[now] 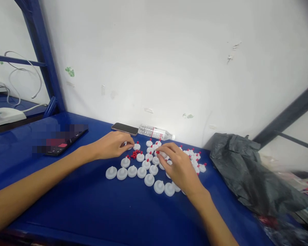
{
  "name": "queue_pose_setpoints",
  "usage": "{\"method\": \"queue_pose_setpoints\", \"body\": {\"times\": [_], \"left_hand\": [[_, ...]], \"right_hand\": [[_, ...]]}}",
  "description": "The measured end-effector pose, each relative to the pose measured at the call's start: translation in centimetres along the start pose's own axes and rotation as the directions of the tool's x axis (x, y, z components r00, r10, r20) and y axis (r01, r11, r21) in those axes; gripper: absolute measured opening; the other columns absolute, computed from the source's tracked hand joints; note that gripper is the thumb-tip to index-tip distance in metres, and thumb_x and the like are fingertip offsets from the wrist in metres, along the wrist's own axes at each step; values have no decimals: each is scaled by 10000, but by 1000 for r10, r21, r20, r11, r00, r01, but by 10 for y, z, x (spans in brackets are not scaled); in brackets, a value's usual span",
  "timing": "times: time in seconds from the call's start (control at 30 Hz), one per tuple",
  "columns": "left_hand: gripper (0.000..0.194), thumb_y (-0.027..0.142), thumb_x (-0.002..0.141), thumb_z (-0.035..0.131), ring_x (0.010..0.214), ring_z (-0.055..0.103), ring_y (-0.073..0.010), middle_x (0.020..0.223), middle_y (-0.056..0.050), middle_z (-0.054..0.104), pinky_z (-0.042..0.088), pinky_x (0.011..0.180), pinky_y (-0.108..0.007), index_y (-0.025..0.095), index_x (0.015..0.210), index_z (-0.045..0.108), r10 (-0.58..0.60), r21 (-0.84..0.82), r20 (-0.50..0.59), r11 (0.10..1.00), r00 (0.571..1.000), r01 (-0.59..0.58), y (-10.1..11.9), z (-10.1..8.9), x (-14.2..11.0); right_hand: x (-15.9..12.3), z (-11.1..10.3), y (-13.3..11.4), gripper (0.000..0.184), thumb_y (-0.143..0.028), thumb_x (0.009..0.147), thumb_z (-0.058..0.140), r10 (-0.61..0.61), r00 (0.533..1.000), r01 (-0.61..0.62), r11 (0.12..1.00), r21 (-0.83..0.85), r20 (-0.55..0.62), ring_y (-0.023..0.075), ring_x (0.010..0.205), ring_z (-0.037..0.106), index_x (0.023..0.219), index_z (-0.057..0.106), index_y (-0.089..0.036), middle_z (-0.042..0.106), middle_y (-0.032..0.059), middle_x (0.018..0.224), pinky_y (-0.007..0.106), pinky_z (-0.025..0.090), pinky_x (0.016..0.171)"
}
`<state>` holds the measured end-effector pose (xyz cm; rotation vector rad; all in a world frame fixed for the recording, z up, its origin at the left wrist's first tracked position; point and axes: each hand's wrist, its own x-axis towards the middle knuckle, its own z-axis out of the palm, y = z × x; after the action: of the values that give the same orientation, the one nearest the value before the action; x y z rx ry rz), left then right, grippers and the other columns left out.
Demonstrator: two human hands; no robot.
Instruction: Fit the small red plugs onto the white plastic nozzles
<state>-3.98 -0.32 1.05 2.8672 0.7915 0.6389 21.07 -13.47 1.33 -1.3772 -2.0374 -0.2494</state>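
Note:
My left hand is closed in a pinch over the far left side of a group of white nozzle caps. What its fingertips hold, if anything, is hidden. Between the thumb and forefinger of my right hand shows a small red tip, above the middle of the group. A little pile of loose red tips lies between the hands. Bare white caps form a curved row at the front, nozzles up. Farther back, several white caps carry red tips on their nozzles. My right hand covers some of them.
A clear bottle lies along the wall beside a dark phone. Another phone, its screen lit, rests on the blue table at left. A dark plastic bag slumps over the right side. Blue metal posts frame the left.

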Motion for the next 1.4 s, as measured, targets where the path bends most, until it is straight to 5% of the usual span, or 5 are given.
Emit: {"method": "queue_pose_setpoints", "body": {"times": [0.23,0.43,0.67,1.03,1.4], "left_hand": [[132,289,904,642,728,661,-162,854,-1,759,417,639,-262,246,904,767,-88,-65,264,992,960,109,-10,2,-3],[137,311,902,648,732,668,-161,851,-7,761,420,637,-258,253,880,770,-93,-89,287,988,953,123,-10,4,-3],[168,308,919,619,736,666,-152,861,-8,764,428,643,-243,247,878,771,-76,-89,275,991,959,104,-8,3,-4],[155,207,862,632,693,662,-159,827,-7,760,425,612,-243,255,895,775,-77,-99,278,989,957,109,-3,-2,-5],[145,216,884,630,700,666,-153,836,-1,765,416,613,-243,258,903,767,-47,-117,261,990,964,80,-12,8,-4]], "right_hand": [[0,-22,16,94,-307,938,616,153,977,-142,986,-82,147,232,900,695,986,685,-267,749,6,909,382,528,816],[2,-33,13,94,-345,912,621,261,877,-265,963,-47,403,197,843,694,918,685,-276,745,-21,907,324,493,743],[1,-28,15,95,-359,867,678,269,803,-326,945,15,532,185,830,701,840,703,-271,753,-14,845,289,492,707],[-3,-22,18,70,-297,830,729,233,845,-317,943,100,482,157,682,711,778,692,-269,769,-32,772,245,505,564],[-3,-25,16,24,-287,847,722,255,825,-326,944,56,504,185,813,724,839,701,-279,775,-28,847,290,521,680]]}}
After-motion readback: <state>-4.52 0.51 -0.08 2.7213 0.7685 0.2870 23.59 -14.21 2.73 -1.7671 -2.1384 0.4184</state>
